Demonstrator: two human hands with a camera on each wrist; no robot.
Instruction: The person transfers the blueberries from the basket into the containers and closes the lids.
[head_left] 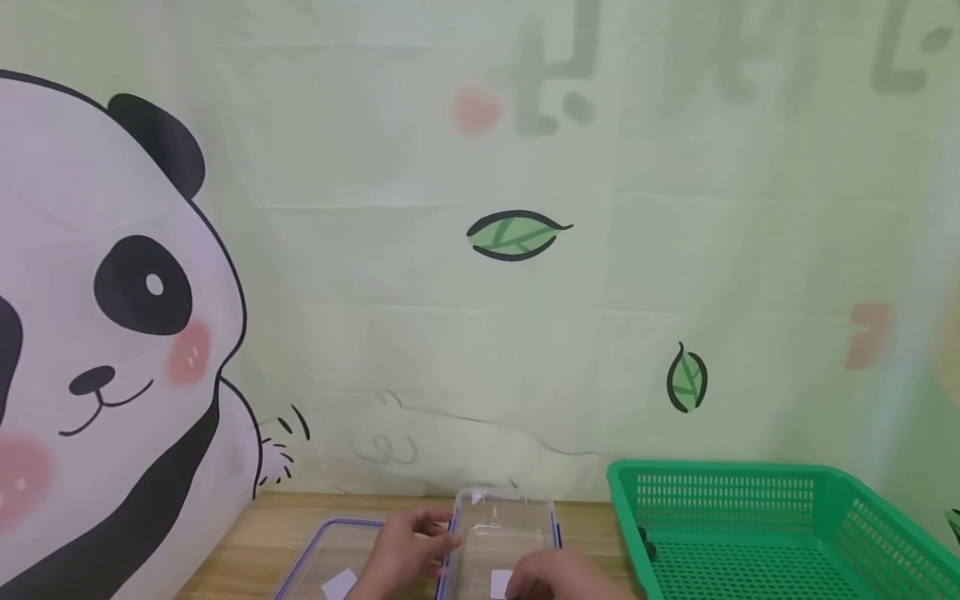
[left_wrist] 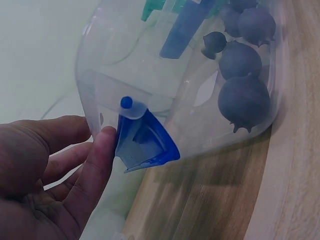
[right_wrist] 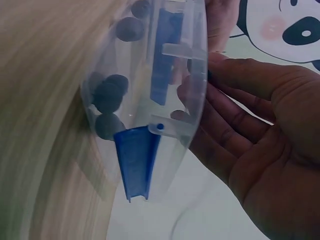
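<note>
Touching clear box's left side, lengthwise away, with loose, straight-fingered left hand; hanging over right side, nearer white card, with right hand; cannot tell that grip's hold.

Beyond the left hand and right hand rises a pale green backdrop, crossed by faint horizontal creases. A large printed panda fills it left of the left hand — black ear, black eye patch, pink cheeks. High above the hands is a printed leaf, with blurred grey-green lettering higher still; a smaller leaf shows up and right of the right hand. Beneath both lies a wood-grain bench — the light over everything soft and muted.
</note>
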